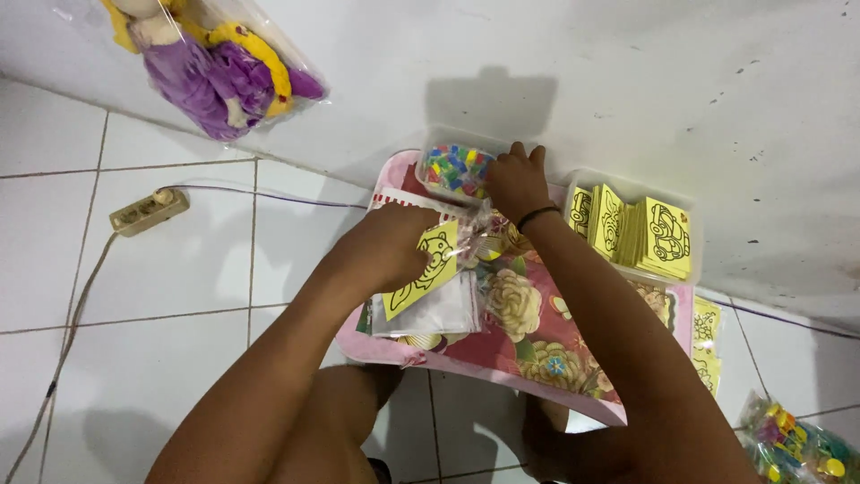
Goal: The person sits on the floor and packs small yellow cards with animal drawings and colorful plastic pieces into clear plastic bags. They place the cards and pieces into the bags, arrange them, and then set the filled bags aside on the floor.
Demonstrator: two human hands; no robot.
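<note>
White floor tiles and a white wall surround the low floral bench (537, 345) I work at. My left hand (394, 246) has its fingers clamped on one yellow picture card (428, 269) inside a clear bag (448, 305). My right hand (515, 184) reaches into one clear tub of coloured bits (452, 168); I cannot tell how those fingers sit. Right of them, a second tub (632, 193) holds a stack of yellow cards (640, 235). Far left of my fingers lie one power strip (149, 211) and one bagged purple doll (215, 67).

Bagged purple-yellow doll (215, 67) against wall; power strip (149, 211) on floor.
</note>
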